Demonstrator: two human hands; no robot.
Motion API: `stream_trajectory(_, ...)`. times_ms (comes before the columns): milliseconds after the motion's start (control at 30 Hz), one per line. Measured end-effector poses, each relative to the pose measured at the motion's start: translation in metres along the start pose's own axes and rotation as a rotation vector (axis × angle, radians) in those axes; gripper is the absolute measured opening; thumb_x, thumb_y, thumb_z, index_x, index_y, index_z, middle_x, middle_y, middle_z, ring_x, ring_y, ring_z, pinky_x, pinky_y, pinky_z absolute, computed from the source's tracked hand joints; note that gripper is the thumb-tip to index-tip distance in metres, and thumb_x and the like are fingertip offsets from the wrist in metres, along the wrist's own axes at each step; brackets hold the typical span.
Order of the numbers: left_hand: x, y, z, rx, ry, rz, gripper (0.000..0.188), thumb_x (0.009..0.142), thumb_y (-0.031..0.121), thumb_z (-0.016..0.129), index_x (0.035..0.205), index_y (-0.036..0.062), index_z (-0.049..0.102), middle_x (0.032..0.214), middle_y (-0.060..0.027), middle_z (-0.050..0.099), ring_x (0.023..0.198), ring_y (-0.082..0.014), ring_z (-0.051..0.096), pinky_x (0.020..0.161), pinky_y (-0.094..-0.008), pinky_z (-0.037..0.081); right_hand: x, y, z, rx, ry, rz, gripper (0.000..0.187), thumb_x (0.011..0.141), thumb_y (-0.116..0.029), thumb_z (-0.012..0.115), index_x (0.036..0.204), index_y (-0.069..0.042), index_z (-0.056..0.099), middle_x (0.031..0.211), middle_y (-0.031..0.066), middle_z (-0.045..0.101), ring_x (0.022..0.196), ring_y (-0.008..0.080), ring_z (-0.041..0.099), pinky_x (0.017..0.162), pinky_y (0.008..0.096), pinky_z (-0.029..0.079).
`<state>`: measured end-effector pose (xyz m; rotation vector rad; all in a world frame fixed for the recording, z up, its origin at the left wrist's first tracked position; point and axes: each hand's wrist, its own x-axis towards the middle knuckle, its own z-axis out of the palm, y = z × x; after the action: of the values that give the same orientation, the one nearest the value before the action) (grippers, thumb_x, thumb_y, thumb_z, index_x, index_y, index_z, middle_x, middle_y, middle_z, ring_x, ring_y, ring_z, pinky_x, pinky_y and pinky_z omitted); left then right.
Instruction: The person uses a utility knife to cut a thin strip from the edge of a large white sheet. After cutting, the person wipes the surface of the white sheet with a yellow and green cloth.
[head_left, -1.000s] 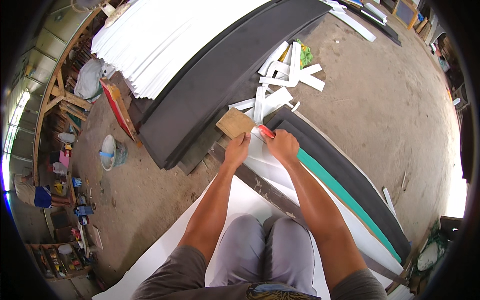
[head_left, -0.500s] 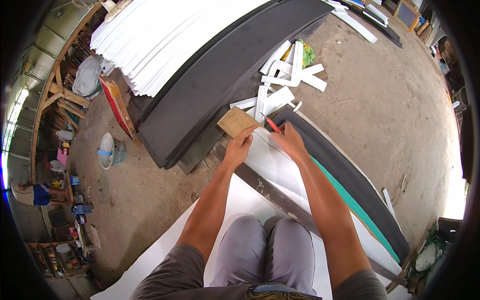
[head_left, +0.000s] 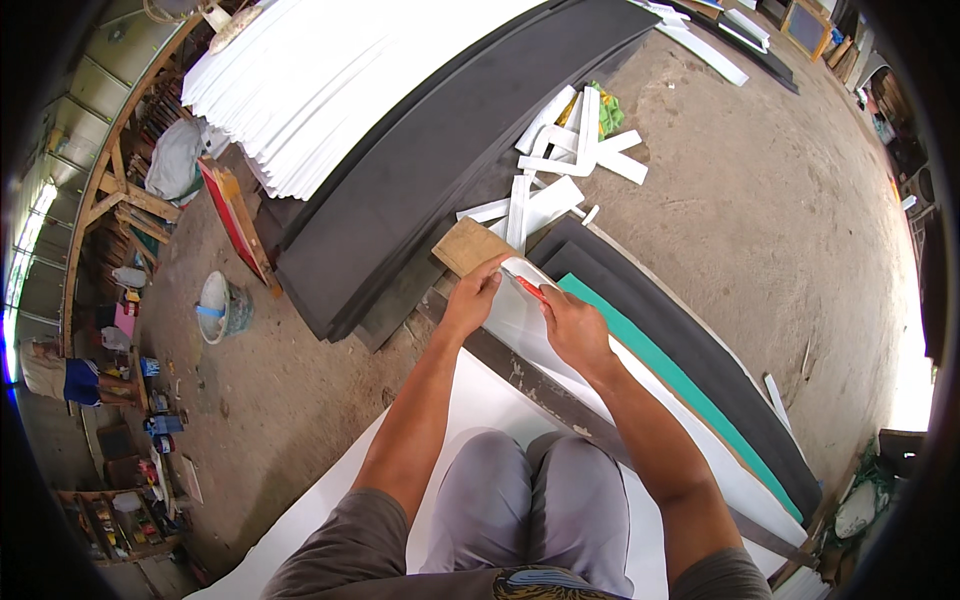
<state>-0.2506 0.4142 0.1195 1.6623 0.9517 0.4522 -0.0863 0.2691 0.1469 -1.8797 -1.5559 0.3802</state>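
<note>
My right hand [head_left: 577, 330] is closed round a red utility knife [head_left: 531, 290], its front end pointing up and left at the far end of a white foam sheet [head_left: 530, 335]. My left hand [head_left: 475, 298] pinches that sheet's far edge, close beside the knife. A wooden block [head_left: 468, 246] sits just beyond my left fingertips. A long, dark, paint-worn bar [head_left: 520, 377] lies lengthwise along the white sheet, under my forearms. To the right of the sheet runs a green sheet [head_left: 655, 378], with black foam sheets [head_left: 690, 350] beside it.
White foam offcuts [head_left: 548, 205] lie heaped beyond the block. Large stacks of black sheets [head_left: 400, 190] and white sheets [head_left: 330, 90] fill the far left. A bucket [head_left: 236, 308] and a red-faced frame [head_left: 228, 212] stand on the left floor. A person [head_left: 82, 382] is at the far left.
My right hand has come nearer and slightly left, drawing the knife from beyond the sheet's far edge onto the sheet. More of the green sheet shows. My left hand stays nearly in place.
</note>
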Motion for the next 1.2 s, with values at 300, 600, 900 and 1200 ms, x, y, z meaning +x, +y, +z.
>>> stream_trajectory(300, 0.0, -0.002, 0.001, -0.074, -0.021, -0.014, 0.038, 0.109, 0.01, 0.047, 0.145, 0.0082, 0.059, 0.134, -0.0097, 0.067, 0.123, -0.0174, 0.059, 0.108, -0.0299, 0.042, 0.014, -0.007, -0.009, -0.125, -0.097, 0.037, 0.017, 0.097, -0.012, 0.06, 0.11, -0.002, 0.063, 0.085, 0.0204, 0.069, 0.072, 0.0403, 0.07, 0.062, 0.0502, 0.056)
stream_trajectory(600, 0.004, -0.012, 0.0, -0.043, -0.021, -0.012, 0.039, 0.109, 0.014, 0.048, 0.147, 0.0068, 0.057, 0.14, -0.0112, 0.065, 0.128, -0.0163, 0.057, 0.11, -0.0286, 0.039, -0.011, 0.0, -0.017, -0.262, -0.158, 0.043, 0.018, 0.089, -0.004, 0.059, 0.106, -0.001, 0.063, 0.078, 0.0184, 0.07, 0.069, 0.0364, 0.072, 0.063, 0.0468, 0.059)
stream_trajectory(900, 0.003, -0.008, 0.001, -0.037, 0.001, -0.025, 0.039, 0.109, 0.016, 0.051, 0.147, 0.0159, 0.059, 0.131, -0.0116, 0.07, 0.116, -0.0133, 0.061, 0.103, -0.0269, 0.044, -0.005, -0.004, -0.013, -0.166, -0.085, -0.008, 0.024, 0.101, -0.018, 0.057, 0.118, -0.001, 0.062, 0.086, 0.0214, 0.071, 0.067, 0.0401, 0.07, 0.057, 0.0492, 0.057)
stream_trajectory(1200, 0.004, -0.01, 0.001, -0.002, 0.002, -0.025, 0.04, 0.108, 0.015, 0.051, 0.147, 0.0179, 0.059, 0.125, -0.0104, 0.072, 0.112, -0.0117, 0.061, 0.101, -0.026, 0.045, 0.011, -0.001, -0.004, -0.184, -0.107, -0.013, 0.017, 0.1, -0.016, 0.058, 0.107, -0.001, 0.062, 0.082, 0.0205, 0.07, 0.067, 0.0401, 0.07, 0.058, 0.0497, 0.057)
